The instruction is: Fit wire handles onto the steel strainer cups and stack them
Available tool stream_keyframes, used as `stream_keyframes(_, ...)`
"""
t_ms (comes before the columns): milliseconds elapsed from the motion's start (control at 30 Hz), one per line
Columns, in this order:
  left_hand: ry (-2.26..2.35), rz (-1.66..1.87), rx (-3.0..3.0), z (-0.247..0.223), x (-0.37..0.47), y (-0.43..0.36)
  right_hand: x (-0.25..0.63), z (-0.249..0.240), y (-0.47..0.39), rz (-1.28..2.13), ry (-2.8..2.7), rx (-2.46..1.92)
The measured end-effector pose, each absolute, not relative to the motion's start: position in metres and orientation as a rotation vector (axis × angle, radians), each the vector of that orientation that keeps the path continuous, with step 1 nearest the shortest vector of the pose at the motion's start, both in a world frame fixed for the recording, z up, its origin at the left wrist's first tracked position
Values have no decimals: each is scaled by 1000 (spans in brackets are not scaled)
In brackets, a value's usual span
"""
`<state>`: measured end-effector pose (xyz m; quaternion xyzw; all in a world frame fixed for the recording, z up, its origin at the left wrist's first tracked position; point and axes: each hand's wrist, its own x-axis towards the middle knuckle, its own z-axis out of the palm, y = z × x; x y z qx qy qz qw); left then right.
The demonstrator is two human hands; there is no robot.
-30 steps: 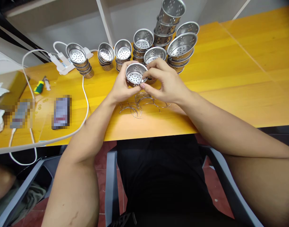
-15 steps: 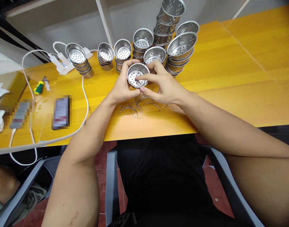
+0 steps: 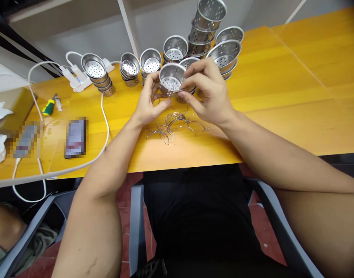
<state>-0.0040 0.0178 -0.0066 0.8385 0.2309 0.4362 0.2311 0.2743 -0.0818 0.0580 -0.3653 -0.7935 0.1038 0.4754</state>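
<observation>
A perforated metal cup [image 3: 171, 83] is held above the table, its mouth tilted toward me, with a thin wire running across its inside. My right hand [image 3: 208, 90] pinches its right side between thumb and fingers. Curled fingers of my left hand [image 3: 149, 101] rest against the cup's left side, partly hidden behind it, while the left thumb lies below, apart from the wall. Under the hands, a loose heap of thin curved wires [image 3: 176, 119] lies on the yellow table [image 3: 281, 116].
Stacks of like cups stand along the back, among them a tall stack [image 3: 204, 33], a leaning one [image 3: 223, 58] and a left one [image 3: 94, 71]. To the left are a power strip [image 3: 78, 81], a green-yellow screwdriver [image 3: 49, 107], a phone [image 3: 75, 138] and a white cable [image 3: 106, 116].
The cup has been raised slightly and tipped so more of its outer wall shows. My right index finger has left the inside, and the left thumb has come away from the cup.
</observation>
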Motion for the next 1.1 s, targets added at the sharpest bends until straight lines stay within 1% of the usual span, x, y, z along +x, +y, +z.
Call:
stream_keyframes(100,617,1260,2301,-15,-9,28,277,65,-85,159,-1813,-966)
stream_keyframes(200,672,1281,2319,-17,-12,32,278,68,-87,158,-1766,-1019)
stream_keyframes(400,855,1205,2330,10,-7,6,265,57,-86,412,-1975,-957)
stream_keyframes(500,882,1163,2325,14,-6,3,259,50,-89,526,-2022,-928)
stream_keyframes(600,967,1208,2288,4,-14,19,254,39,-89,615,-2004,-877)
stream_keyframes(767,1103,1403,2220,-12,-35,48,243,11,-69,838,-2105,-861)
stream_keyframes(967,1084,1331,2214,-20,-33,50,232,-2,-44,1039,-1972,-1056)
stream_keyframes(1100,999,1231,2197,-33,-27,52,232,5,-49,1040,-1950,-994)
